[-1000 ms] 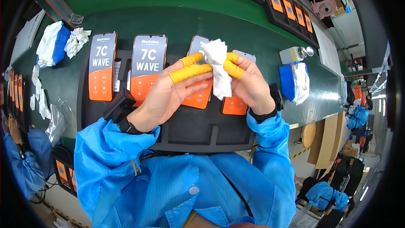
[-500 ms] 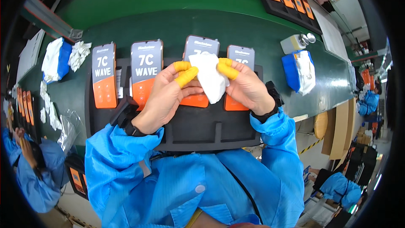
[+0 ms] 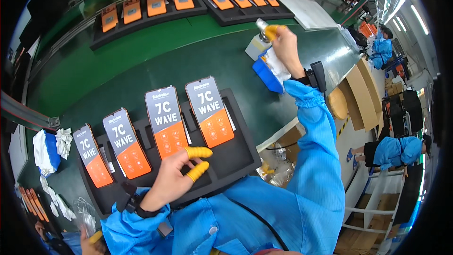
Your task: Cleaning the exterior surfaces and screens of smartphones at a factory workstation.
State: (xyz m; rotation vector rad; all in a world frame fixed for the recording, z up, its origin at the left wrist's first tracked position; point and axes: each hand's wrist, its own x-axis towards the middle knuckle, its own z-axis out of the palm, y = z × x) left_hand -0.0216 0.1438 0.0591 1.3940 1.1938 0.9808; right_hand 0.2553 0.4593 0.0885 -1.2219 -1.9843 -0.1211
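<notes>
My left hand (image 3: 177, 177), in yellow finger cots, hovers at the lower end of the third phone (image 3: 166, 123), thumb and forefinger apart and nothing between them. Out at the right, my right hand (image 3: 287, 47) is closed, with a small white wipe (image 3: 261, 24) showing past its fingertips, partly hidden. Those fingers are at the metal top of a squat, pale dispenser bottle (image 3: 257, 47). Other phones with grey and orange front films, one at the far left (image 3: 93, 156) and one at the right (image 3: 210, 112), lie in a black tray (image 3: 236, 156).
Beside the bottle is a blue box of white wipes (image 3: 267, 76). Another blue box (image 3: 52, 148) and crumpled wipes (image 3: 62, 142) lie left. More trays (image 3: 151, 21) of orange phones stand at the back. A co-worker's hand (image 3: 92, 243) shows at lower left.
My hands have parted: the right has reached out to the bottle with the wipe, the left has let go and stays over the tray. The view has swung right.
</notes>
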